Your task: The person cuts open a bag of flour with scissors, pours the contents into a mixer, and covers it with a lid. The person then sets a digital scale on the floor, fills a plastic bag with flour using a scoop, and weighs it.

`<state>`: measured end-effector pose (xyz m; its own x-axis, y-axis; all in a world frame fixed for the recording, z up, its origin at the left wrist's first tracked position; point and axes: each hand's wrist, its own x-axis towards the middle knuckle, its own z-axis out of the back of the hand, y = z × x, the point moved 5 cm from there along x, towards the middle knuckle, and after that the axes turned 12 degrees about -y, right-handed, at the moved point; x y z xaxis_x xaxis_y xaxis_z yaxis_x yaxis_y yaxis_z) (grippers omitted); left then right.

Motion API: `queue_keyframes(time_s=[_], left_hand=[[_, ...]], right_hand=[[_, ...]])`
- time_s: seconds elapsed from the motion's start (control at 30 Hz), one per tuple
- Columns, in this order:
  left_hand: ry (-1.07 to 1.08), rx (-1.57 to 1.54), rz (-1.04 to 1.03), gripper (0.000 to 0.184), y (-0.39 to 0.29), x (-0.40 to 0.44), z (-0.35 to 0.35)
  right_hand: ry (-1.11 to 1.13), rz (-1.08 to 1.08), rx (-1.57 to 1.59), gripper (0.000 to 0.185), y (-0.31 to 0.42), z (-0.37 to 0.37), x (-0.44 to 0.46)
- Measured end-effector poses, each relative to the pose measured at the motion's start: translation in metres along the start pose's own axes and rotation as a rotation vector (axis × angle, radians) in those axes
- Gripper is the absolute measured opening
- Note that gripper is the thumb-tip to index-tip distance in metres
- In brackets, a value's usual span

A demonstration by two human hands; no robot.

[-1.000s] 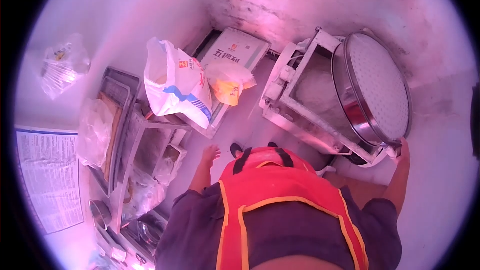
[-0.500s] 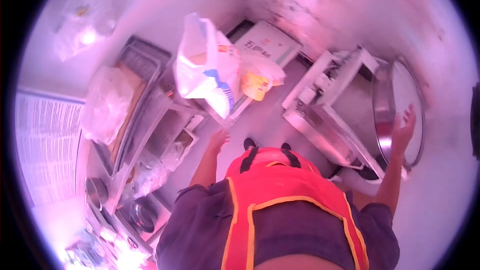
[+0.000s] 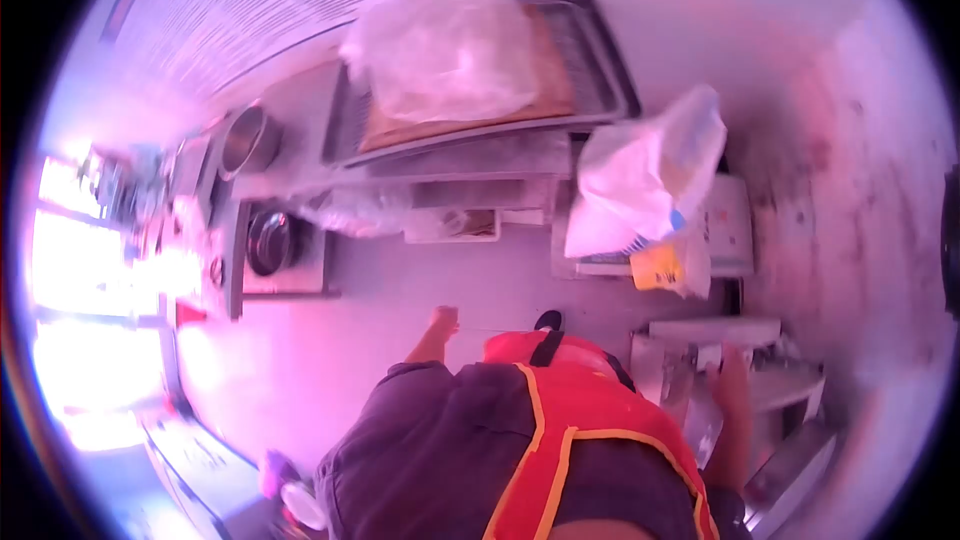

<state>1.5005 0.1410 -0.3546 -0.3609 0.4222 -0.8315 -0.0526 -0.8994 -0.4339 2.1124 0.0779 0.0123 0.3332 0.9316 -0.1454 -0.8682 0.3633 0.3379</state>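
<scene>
My left hand (image 3: 445, 320) hangs over the floor beside my red apron (image 3: 620, 395). It holds nothing that I can see, and its fingers look loose and a little apart. My right hand (image 3: 733, 370) is low on the right, smeared by motion, in front of a metal-framed stand (image 3: 785, 390). Whether its fingers are spread or closed is unclear, and no object shows in it. Ahead on the right, a white plastic bag (image 3: 640, 180) stands with a smaller yellow-marked bag (image 3: 660, 268) at its front. Neither hand touches these bags.
A steel worktable (image 3: 470, 162) runs along the far wall, bearing dark trays (image 3: 600, 60), a brown board (image 3: 555, 80) and a clear plastic bag (image 3: 450, 55). Left are a metal pot (image 3: 250, 140) and a dark bowl (image 3: 272, 242). A cabinet (image 3: 195, 460) stands at lower left.
My view has turned left, bringing the worktable ahead and the windows into sight. The large round pan has left view. My right hand has come down and closer to my body.
</scene>
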Motion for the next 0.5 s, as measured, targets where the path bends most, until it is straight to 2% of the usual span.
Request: queue_keyframes(time_s=[0.1, 0.17, 0.27, 0.33, 0.4, 0.5], left_hand=[[0.040, -0.191, 0.006, 0.016, 0.034, -0.007, 0.019], [-0.010, -0.482, -0.001, 0.018, 0.017, -0.072, 0.013], [-0.132, -0.593, -0.049, 0.021, 0.021, -0.112, 0.008], [-0.264, -0.441, -0.089, 0.025, 0.039, -0.124, 0.011], [-0.418, -0.152, -0.119, 0.030, 0.056, -0.130, 0.021], [-0.563, 0.268, -0.172, 0.039, 0.044, -0.142, 0.027]], right_hand=[[0.174, 0.194, -0.070, 0.050, 0.010, -0.032, 0.029], [0.241, 0.281, -0.028, 0.049, 0.017, -0.052, 0.052], [0.295, 0.375, -0.015, 0.045, 0.060, -0.050, 0.079], [0.317, 0.460, -0.046, 0.039, 0.077, -0.061, 0.097], [0.357, 0.608, -0.076, 0.036, 0.088, -0.082, 0.118], [0.450, 0.699, -0.031, 0.037, 0.111, -0.123, 0.143]])
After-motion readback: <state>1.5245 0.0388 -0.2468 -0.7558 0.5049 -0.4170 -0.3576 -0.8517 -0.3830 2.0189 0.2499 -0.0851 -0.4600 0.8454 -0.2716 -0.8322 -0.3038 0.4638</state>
